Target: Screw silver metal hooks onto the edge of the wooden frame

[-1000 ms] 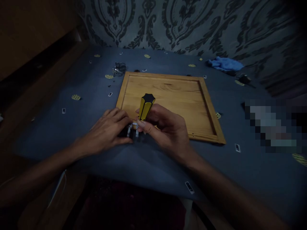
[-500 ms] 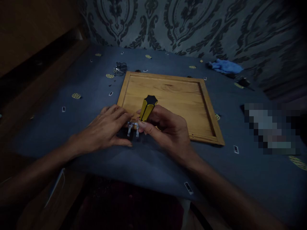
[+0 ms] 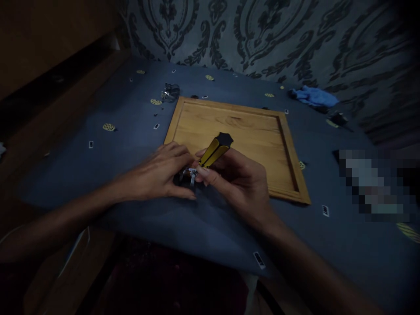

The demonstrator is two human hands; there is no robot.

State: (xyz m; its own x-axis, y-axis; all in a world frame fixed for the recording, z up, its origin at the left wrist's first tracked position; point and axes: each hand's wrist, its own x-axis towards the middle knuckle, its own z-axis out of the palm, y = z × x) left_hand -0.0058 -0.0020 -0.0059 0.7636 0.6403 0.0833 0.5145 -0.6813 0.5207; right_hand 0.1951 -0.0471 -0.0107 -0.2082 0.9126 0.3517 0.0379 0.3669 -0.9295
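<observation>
Wall: pale-and-dark scrollwork paper (image 3: 223,39) fills the top of the frame, and the light is dim.
Table: a blue cover (image 3: 197,227) printed with yellow pineapples and small labels spreads across the middle.
Cabinet: brown wood (image 3: 59,43) stands in the upper left, with a dark gap under its face.
Panel: the framed wooden panel (image 3: 252,144) lies flat in the centre, its raised border facing up and its near left part hidden by the hands.
Hinge: the metal hinge (image 3: 193,173) sits between the two hands at the panel's near edge, just below and left of the frame's centre.
Screwdriver: the yellow and black screwdriver (image 3: 215,151) tilts with its butt towards the upper right; fingers hide its lower end.
Right hand: thumb and fingers of the right hand (image 3: 246,183) are closed round the handle, right beside the hinge.
Left hand: the left hand (image 3: 160,175) lies over the panel's near left corner, thumb and fingers apart about the hinge; I can't tell whether they press on it.
Upper left: a clump of metal hardware (image 3: 170,92) rests beyond the panel, with small dark bits (image 3: 155,114) near it.
Upper right: a blue rag (image 3: 313,96) lies crumpled beside a black object (image 3: 339,118).
Right: a pixelated item (image 3: 370,183) is unreadable.
</observation>
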